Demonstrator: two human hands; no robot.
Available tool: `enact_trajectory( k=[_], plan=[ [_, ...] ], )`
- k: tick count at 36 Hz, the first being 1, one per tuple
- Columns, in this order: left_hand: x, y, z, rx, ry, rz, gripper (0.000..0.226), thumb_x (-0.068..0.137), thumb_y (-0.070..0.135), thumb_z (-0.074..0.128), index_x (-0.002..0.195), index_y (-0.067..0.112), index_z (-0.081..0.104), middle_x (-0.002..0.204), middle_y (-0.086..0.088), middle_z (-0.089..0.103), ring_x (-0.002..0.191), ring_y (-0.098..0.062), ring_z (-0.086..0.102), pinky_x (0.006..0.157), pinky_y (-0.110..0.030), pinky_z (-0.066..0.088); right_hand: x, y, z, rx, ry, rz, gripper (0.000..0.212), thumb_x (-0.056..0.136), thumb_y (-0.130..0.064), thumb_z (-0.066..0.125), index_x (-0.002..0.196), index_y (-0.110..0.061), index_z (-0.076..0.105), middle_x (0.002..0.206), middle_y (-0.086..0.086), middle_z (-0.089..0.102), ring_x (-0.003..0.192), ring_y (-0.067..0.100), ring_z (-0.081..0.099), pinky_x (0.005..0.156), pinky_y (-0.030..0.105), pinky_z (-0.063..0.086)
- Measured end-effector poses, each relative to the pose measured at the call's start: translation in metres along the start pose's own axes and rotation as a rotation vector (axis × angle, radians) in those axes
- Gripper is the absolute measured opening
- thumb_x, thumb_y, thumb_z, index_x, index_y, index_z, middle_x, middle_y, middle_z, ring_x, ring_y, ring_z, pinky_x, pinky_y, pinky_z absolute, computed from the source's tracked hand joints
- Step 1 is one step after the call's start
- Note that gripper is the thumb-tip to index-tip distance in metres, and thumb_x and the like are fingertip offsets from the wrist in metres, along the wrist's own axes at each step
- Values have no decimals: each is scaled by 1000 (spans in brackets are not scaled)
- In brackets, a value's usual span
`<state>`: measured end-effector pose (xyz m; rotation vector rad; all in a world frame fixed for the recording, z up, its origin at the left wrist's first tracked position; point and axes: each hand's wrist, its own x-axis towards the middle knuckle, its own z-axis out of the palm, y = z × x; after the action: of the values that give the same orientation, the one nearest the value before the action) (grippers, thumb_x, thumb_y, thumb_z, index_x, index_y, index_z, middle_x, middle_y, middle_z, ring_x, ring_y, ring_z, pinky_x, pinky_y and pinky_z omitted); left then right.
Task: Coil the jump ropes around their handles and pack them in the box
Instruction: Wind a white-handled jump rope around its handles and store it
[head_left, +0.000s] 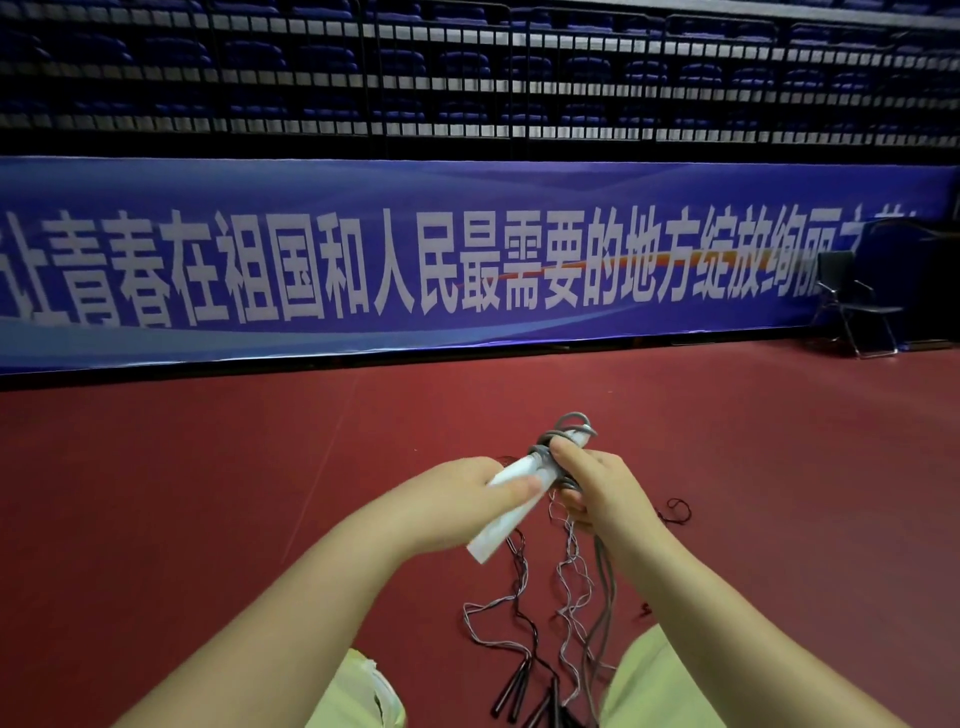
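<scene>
My left hand (470, 501) grips a pair of white jump rope handles (501, 512), held at a slant above the red floor. Grey rope (569, 431) is wound in loops around the upper end of the handles. My right hand (597, 491) pinches that grey rope against the handles, and the loose length of it (605, 587) hangs down from this hand to the floor. More jump ropes lie on the floor between my knees: thin speckled cords (569, 582) and black handles (511, 691). No box is in view.
A loose black cord (675, 509) lies on the floor to the right. A long blue banner (467, 260) runs along the barrier ahead. A black folding chair (852, 306) stands at the far right. My knees in pale green trousers (654, 680) frame the bottom.
</scene>
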<state>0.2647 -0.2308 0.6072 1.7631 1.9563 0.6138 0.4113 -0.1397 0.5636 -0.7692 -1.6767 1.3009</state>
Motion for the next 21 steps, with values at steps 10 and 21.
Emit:
enact_trajectory(
  k=[10,21],
  plan=[
    [-11,-13,7,-930,-435,-148,65,82,64,36,90,5,62,64,-1,57,50,-11,49,56,-23,41,-1,-9,-5,58,-128,-50,34,87,-44,51,60,-25,59,54,-2,41,46,11,30,49,28,21],
    [3,-19,17,-539,38,-109,56,95,60,34,86,13,63,61,5,55,52,-12,43,55,-23,34,0,-12,-2,-150,-56,103,47,94,-56,41,70,-16,48,56,2,47,53,21,43,47,28,31]
  ],
)
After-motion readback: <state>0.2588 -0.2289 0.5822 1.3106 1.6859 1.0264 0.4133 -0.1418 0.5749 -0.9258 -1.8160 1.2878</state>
